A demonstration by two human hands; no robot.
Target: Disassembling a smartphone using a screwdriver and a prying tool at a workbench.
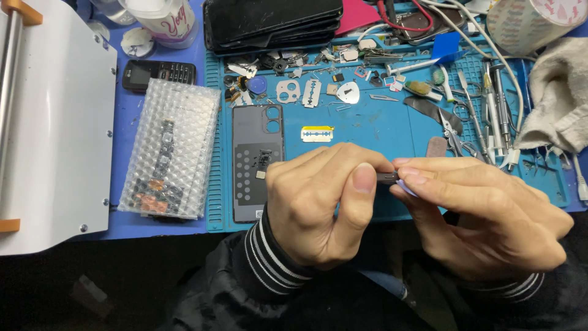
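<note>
My left hand and my right hand meet over the front edge of a blue work mat. Between their fingertips they pinch a small dark part, mostly hidden by the fingers. A sliver of pale film shows under my right thumb. A grey phone back cover lies inside up on the mat just left of my left hand. A razor blade lies beyond the hands.
A bubble-wrap bag holding a flex part lies left of the mat, beside a white machine. A small keypad phone, stacked phones, tweezers and scissors, screwdrivers and a cloth crowd the back and right.
</note>
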